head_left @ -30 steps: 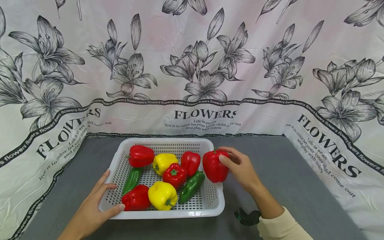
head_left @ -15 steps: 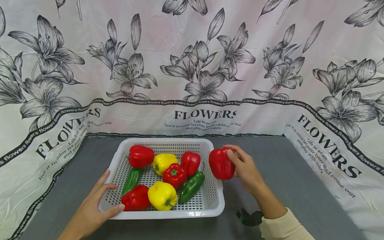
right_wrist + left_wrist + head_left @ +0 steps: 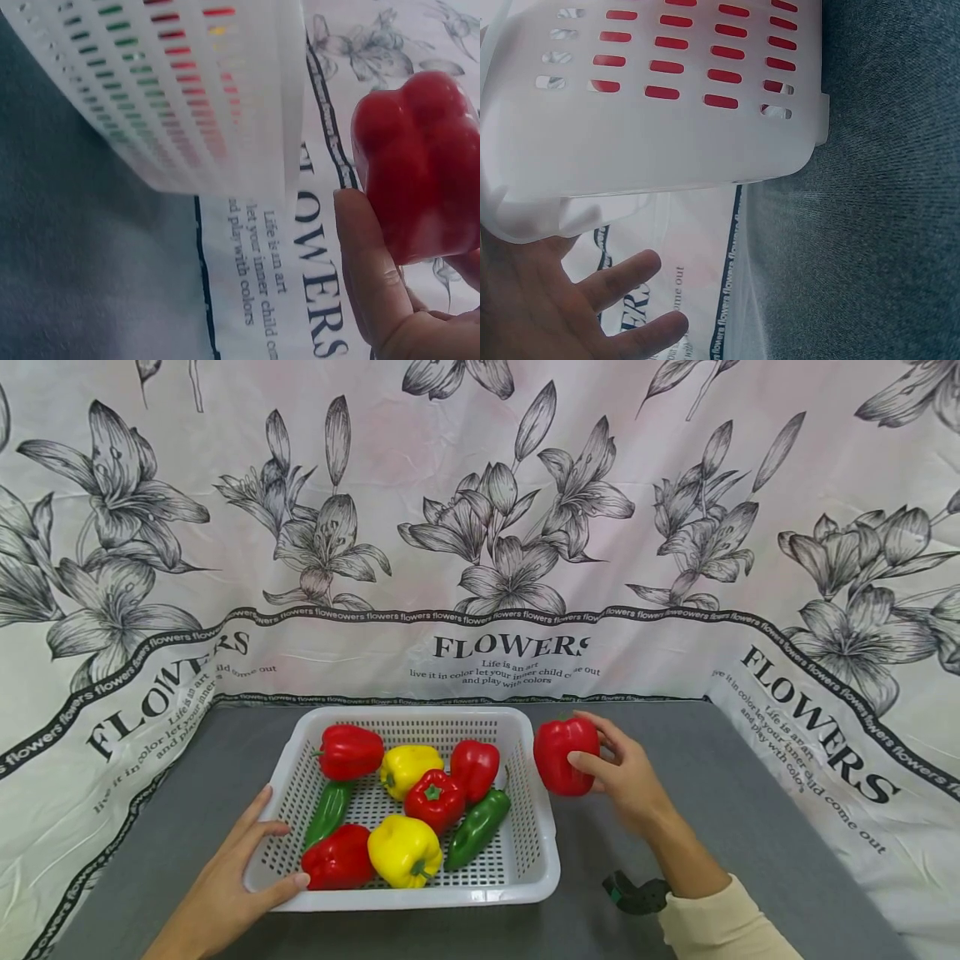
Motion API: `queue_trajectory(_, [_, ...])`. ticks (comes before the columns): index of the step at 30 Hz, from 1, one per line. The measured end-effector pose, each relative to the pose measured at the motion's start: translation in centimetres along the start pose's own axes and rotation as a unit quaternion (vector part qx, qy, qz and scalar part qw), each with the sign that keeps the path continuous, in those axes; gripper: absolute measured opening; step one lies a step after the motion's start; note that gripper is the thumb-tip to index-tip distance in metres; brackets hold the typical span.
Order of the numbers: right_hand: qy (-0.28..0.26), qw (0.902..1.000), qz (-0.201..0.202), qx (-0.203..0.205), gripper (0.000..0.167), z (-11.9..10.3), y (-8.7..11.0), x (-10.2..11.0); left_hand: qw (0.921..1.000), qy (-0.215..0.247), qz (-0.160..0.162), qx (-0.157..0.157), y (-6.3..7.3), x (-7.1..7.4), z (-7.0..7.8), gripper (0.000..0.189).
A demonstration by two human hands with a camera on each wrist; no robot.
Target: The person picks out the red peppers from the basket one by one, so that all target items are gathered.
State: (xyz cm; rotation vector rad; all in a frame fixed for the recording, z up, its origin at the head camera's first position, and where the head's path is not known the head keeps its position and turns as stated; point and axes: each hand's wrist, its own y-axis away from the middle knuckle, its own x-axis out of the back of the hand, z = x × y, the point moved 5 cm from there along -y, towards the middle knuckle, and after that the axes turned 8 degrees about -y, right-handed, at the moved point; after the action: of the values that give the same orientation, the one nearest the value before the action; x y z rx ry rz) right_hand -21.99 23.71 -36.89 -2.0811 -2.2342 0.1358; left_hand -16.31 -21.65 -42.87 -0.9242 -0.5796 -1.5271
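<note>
My right hand [image 3: 630, 781] holds a glossy red bell pepper [image 3: 564, 757] just outside the right rim of a white perforated basket [image 3: 420, 897]. In the right wrist view, the held pepper [image 3: 424, 165] shows its lobed end, with a finger along its side. My left hand [image 3: 232, 881] rests at the basket's front left corner, thumb on the rim and fingers spread. Two of its fingers [image 3: 626, 277] stretch out straight beyond the basket wall in the left wrist view. Inside the basket lie several red peppers [image 3: 435, 800], two yellow peppers [image 3: 407, 850] and two long green vegetables [image 3: 478, 831].
The basket stands on a grey tabletop [image 3: 750, 827]. A small black strap-like object [image 3: 636, 895] shows beside the right wrist. White fabric printed with flowers [image 3: 510, 527] hangs behind the table and along both sides.
My right hand has moved right with the red pepper, from over the basket's right rim to just outside it, turning the pepper slightly. The left hand and basket have stayed put.
</note>
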Motion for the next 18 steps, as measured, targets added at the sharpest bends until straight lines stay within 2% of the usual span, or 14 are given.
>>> queue_trajectory(13, [0.017,0.9974,0.063,0.030,0.067,-0.1,-0.8,3.9,1.0000,0.003,-0.004,0.005,0.1,0.0,-0.1,0.056])
queue_trajectory(18, [0.025,0.9962,0.079,0.027,0.066,0.2,-1.3,5.3,0.9999,0.002,-0.007,0.010,0.1,0.0,-0.1,0.057])
